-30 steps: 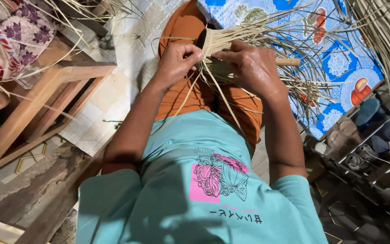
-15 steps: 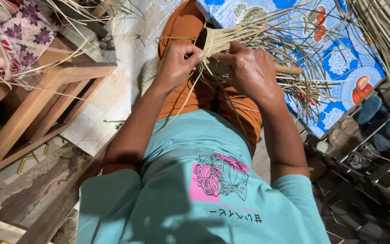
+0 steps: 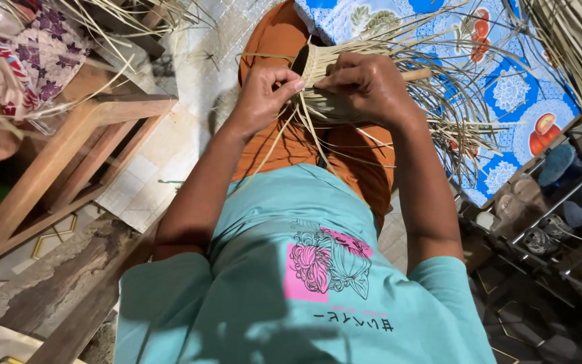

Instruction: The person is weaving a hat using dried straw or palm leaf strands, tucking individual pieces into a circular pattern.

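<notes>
Meanwhile both hands' fingers (image 3: pixel 289 86) pinch the woven straw bundle (image 3: pixel 335 101) — loose strands (image 3: pixel 453 128) crowd the blue cloth (image 3: pixel 506 87).

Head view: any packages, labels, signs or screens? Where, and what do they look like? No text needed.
No packages, signs or screens.
Shirt print: on the chest of the teal shirt, a pink square with a dark line drawing over it and a row of dark characters beside it.
Patterned cloth: spread at upper right beyond the hands, blue with white flowers and red-orange fruit shapes.
Floral fabric: upper left, pink and purple.
</notes>
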